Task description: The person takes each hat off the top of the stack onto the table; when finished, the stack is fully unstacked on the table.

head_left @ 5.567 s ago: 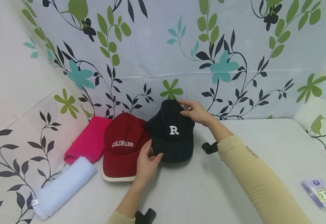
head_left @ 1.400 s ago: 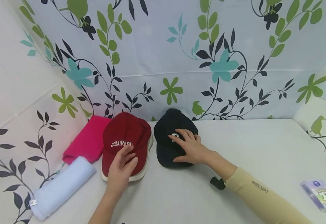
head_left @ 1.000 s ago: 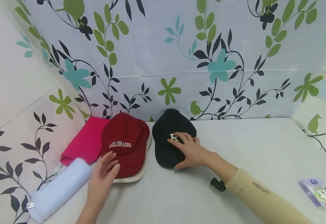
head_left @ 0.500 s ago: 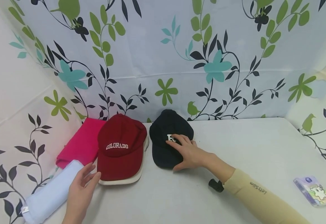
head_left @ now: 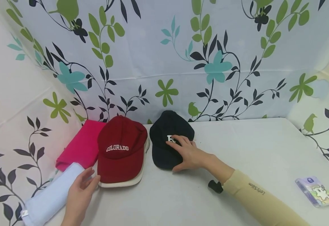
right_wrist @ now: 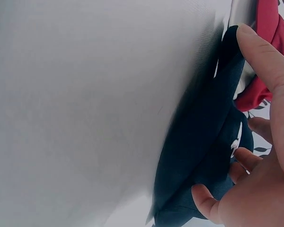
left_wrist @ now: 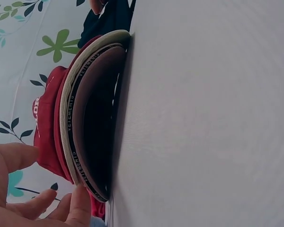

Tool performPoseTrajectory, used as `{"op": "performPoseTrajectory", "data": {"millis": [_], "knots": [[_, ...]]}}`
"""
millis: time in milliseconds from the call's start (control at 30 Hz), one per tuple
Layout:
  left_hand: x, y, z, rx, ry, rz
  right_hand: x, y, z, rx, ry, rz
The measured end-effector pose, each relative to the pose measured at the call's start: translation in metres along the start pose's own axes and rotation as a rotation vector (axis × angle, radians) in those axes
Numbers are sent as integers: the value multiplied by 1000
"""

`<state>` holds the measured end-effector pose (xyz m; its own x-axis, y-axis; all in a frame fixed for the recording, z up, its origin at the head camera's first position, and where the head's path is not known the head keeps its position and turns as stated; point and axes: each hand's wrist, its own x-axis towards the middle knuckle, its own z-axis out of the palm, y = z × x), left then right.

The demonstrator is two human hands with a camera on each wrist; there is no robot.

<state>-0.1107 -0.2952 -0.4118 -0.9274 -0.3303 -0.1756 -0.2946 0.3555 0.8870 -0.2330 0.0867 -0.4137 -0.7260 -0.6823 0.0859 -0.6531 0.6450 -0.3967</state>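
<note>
A red baseball cap (head_left: 122, 168) lettered COLORADO sits toward the back, a cream edge showing under its brim. In the left wrist view, a dark band lettered VETEMENTS lines the underside of the red cap (left_wrist: 47, 127). My left hand (head_left: 79, 193) is at the brim's lower left corner, fingers loosely bent; contact is unclear. Right of it sits a dark navy cap (head_left: 165, 155) with a white R. My right hand (head_left: 192, 155) lies over its front, fingers spread and thumb at the brim edge, as the right wrist view shows on the navy cap (right_wrist: 199, 132).
A folded pink cloth (head_left: 81, 147) lies behind and left of the red cap. In front of it is a rolled light blue towel (head_left: 52, 196), partly behind my left hand. A small purple pack (head_left: 315, 191) lies far right. Patterned curtain (head_left: 142, 56) backs the white table (head_left: 238, 141).
The navy cap, earlier held by both hands and overlapping the red cap, now sits beside it, apart. My left hand has moved left across the red cap to its corner. The right stays on the navy cap.
</note>
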Motion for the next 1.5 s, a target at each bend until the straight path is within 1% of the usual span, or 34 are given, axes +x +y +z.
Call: {"op": "performPoseTrajectory", "data": {"millis": [167, 333, 567, 800, 1067, 1233, 1500], "knots": [[2, -3, -2, -39, -9, -9, 4, -2, 1, 11, -2, 4], [4, -5, -2, -39, -12, -17, 8, -5, 1, 18, -4, 13], [6, -6, -2, -44, -23, 6, 10, -7, 1, 17, 3, 13], [8, -6, -2, 13, -35, -9, 11, -6, 2, -5, 0, 20], [8, -7, -3, 24, -51, -2, 13, -8, -2, 10, 17, 9], [9, -5, -2, 57, -56, -16, 14, -11, -5, 19, 30, 4], [11, -7, -1, 72, -64, -26, 20, -16, -11, 25, 66, -1]]}}
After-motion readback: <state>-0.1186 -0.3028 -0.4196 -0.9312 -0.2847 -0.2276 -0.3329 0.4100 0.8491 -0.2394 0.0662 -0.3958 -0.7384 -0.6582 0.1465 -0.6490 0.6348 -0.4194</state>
